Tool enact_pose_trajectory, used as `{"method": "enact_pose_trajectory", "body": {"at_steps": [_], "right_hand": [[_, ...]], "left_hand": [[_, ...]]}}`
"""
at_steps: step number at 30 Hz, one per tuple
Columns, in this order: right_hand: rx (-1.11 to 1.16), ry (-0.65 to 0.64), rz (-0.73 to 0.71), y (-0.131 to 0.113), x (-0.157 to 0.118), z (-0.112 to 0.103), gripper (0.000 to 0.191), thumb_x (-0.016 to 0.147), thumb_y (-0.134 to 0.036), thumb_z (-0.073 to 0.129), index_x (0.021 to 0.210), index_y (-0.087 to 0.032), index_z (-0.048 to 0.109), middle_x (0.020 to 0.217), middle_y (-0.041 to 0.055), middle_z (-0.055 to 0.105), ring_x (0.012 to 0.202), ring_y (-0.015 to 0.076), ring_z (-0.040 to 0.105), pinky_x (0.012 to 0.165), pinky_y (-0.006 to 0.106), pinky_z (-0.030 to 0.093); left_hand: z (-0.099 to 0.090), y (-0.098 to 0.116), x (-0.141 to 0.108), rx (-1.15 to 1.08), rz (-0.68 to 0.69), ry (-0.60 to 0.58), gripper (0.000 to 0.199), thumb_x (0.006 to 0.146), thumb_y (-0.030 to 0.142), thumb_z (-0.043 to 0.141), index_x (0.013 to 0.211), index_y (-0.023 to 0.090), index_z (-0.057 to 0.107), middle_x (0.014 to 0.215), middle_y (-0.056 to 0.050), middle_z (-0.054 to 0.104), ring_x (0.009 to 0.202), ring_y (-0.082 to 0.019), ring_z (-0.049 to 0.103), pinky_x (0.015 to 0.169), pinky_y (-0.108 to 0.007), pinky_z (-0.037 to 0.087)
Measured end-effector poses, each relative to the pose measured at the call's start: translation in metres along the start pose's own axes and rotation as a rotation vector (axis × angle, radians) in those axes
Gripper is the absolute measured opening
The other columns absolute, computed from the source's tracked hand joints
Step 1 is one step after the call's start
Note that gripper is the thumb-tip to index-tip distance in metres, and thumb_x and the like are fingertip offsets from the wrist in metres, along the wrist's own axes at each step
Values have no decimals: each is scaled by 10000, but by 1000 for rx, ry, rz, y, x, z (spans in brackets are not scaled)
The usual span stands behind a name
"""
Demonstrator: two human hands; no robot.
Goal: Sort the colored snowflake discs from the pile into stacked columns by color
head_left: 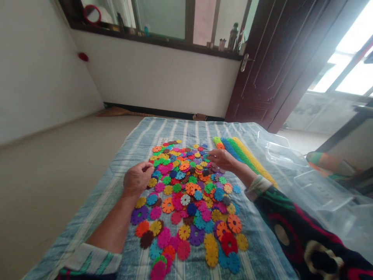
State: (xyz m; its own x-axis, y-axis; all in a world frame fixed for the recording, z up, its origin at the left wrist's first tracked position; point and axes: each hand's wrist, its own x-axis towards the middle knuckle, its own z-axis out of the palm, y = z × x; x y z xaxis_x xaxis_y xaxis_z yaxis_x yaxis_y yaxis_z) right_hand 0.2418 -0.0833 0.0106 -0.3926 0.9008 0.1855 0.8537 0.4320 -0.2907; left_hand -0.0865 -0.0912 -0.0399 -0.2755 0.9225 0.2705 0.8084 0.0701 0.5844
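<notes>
A wide spread of notched plastic discs [185,200] in many colours covers the middle of the cloth. My left hand [138,179] is at the left edge of the spread, thumb and fingers pressed together; whatever they hold is hidden. Over the far right part of the discs, my right hand [222,158] has its fingers pinched. A bluish disc shows by those fingertips, but I cannot tell whether it is held. Just beyond my right hand and wrist lie long rows of discs joined by colour: a blue row [230,149], a green row [243,157] and a yellow row [258,166].
Clear plastic boxes [323,190] stand on the right side of the striped blue cloth [113,186]. A short lime and orange row [217,142] lies beside the blue one. Past the far edge are a white wall, a window ledge and a dark red door [271,58].
</notes>
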Motion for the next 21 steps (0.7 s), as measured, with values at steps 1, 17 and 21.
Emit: {"method": "enact_pose_trajectory", "body": {"at_steps": [1,17,21], "right_hand": [[3,1,7,6,-4,-6,289,935,-286,441,754,-195,647,694,8,613,670,143,547,643,272,401],[-335,-218,186,68,-67,-45,137,804,-198,570,784,-232,701,783,72,680,817,240,661,664,297,421],[-397,-239,189,75,-70,-37,120,811,-188,590,790,-205,707,811,91,682,868,233,659,715,309,429]], "left_hand": [[1,-1,0,-2,2,-1,263,722,384,538,818,219,719,787,-25,750,753,-208,688,669,-245,481],[-1,2,0,-36,-48,-16,284,714,391,567,869,205,715,803,-13,737,710,-185,668,619,-237,470],[-1,2,0,-35,-59,-23,289,715,391,572,878,201,717,803,-7,735,663,-173,654,596,-236,467]]}}
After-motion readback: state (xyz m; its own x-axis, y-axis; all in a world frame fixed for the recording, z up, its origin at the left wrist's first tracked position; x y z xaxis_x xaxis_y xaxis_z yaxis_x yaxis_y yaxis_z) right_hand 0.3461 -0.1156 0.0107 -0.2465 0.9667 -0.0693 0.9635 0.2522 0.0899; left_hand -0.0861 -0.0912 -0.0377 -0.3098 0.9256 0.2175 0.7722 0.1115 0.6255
